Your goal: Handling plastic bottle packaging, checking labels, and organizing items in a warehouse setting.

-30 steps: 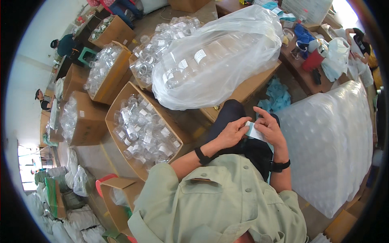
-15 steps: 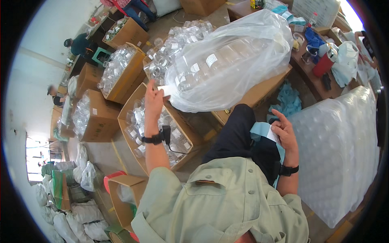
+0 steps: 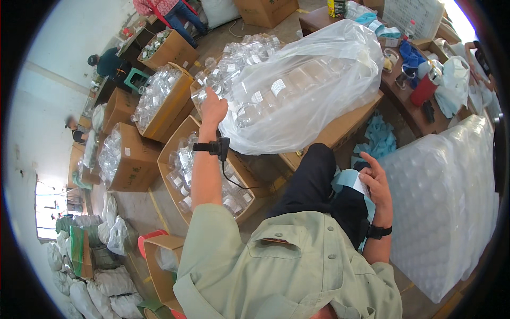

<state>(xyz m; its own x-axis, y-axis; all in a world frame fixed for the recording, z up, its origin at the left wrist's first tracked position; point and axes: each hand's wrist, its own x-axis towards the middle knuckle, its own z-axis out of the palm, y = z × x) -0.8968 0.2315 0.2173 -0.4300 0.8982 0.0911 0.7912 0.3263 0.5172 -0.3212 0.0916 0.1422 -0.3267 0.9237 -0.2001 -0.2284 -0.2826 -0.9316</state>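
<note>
My left hand [image 3: 214, 110] reaches out beside clear plastic bottles [image 3: 226, 66] heaped at the near left of a large clear plastic bag [image 3: 303, 125]. Its fingers are bent, with the index finger pointing away from me; what they hold, if anything, is hidden. Several bottles with white labels lie inside the bag. Above my right thigh, my right hand [image 3: 376, 183] pinches a light blue strip [image 3: 348, 179] bearing white labels, its index finger raised. The strip's tail hangs down past my wrist.
Below my left forearm stands an open carton [image 3: 172, 199] of bottles. More cartons [image 3: 141, 165] line the left. Wrapped, bubbled plastic sheeting [image 3: 435, 212] stands at right. Crumpled blue strips [image 3: 380, 135] lie under a table with a red flask [image 3: 425, 87]. Other people work far left.
My left hand has moved forward and slightly right toward the bottles; the white label at its fingers no longer shows clearly. My right hand still holds the strip, slightly lower.
</note>
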